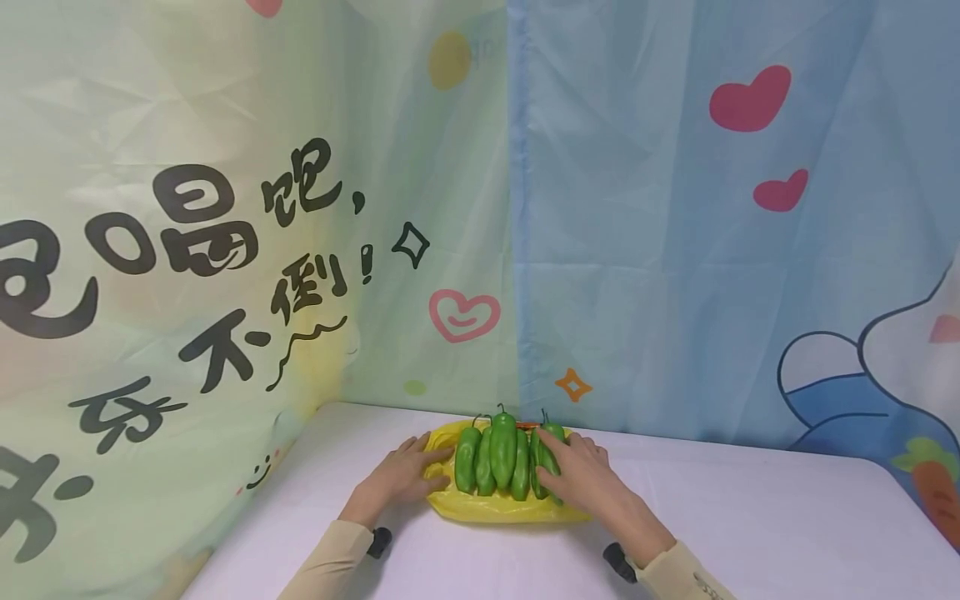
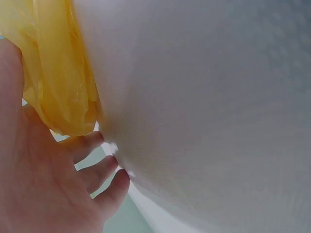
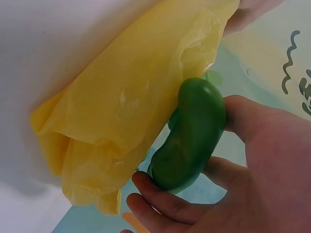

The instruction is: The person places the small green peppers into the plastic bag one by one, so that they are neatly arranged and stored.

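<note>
Several green peppers [image 1: 503,454] stand side by side, stems up, in a yellow plastic bag [image 1: 510,511] with its rim folded down. My right hand [image 1: 588,477] holds the green pepper [image 3: 194,131] at the right end, thumb on one side and fingers on the other. At the bag's left edge is my left hand [image 1: 403,473], its fingers spread and relaxed. In the left wrist view the yellow plastic [image 2: 60,73] lies against that hand, between thumb and fingers. The lower part of the bag's contents is hidden.
A white tabletop [image 1: 742,517] carries the bag near its back edge. Behind it hangs a printed curtain [image 1: 622,250] with hearts and black writing. Something orange-red [image 1: 528,425] shows behind the peppers.
</note>
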`<state>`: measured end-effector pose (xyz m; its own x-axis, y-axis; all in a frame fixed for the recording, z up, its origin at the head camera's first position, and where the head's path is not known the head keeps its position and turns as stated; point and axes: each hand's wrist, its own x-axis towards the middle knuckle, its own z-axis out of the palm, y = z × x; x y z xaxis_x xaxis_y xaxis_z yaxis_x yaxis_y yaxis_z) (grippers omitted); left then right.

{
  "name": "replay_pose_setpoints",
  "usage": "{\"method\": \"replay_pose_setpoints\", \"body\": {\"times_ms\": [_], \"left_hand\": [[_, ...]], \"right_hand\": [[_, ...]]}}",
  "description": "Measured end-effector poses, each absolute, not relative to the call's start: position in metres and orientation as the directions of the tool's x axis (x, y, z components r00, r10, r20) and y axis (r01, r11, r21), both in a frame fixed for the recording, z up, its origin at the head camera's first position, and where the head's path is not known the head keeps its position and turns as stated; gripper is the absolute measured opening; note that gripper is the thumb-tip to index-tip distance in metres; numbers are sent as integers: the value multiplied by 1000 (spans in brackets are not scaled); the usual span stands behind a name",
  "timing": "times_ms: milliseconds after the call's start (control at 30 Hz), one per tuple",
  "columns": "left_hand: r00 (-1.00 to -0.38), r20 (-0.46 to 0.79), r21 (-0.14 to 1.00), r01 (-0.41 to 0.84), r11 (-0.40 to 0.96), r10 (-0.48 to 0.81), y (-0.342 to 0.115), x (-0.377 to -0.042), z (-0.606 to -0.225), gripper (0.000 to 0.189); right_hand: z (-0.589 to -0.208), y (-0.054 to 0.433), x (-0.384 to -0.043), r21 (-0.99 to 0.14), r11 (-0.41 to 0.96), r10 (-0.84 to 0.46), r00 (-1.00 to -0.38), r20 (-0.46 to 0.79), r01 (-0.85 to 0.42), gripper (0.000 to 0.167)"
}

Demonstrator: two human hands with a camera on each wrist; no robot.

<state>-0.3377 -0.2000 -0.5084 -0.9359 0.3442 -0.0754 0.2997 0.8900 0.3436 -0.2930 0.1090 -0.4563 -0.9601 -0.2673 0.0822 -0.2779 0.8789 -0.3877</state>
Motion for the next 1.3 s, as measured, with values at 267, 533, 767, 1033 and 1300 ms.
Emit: {"method": "replay_pose_setpoints", "body": {"times_ms": [267,533,767,1033,1300], "left_hand": [[-937,-74,347,297,890,341,-199,-337,-508,56],[-936,-76,343,299,891,343,-201,-338,-510,57],[-938,-73,339,297,893,340,-201,-339,-512,56],[-937,-74,351,295,889,341,-201,-339,-511,56],[-938,-76,347,294,891,339,-202,-338,-511,56]], "right_hand": [[-457,108,-294,-391,877,-268,-959,89,-281,60],[-459,105,-296,-400,876,-262,-962,74,-269,61],[-458,103,-297,-417,868,-266,-962,66,-269,62],[-457,102,-298,-426,864,-271,-961,61,-270,61],[-457,100,-301,-422,865,-275,-960,55,-272,60]]}}
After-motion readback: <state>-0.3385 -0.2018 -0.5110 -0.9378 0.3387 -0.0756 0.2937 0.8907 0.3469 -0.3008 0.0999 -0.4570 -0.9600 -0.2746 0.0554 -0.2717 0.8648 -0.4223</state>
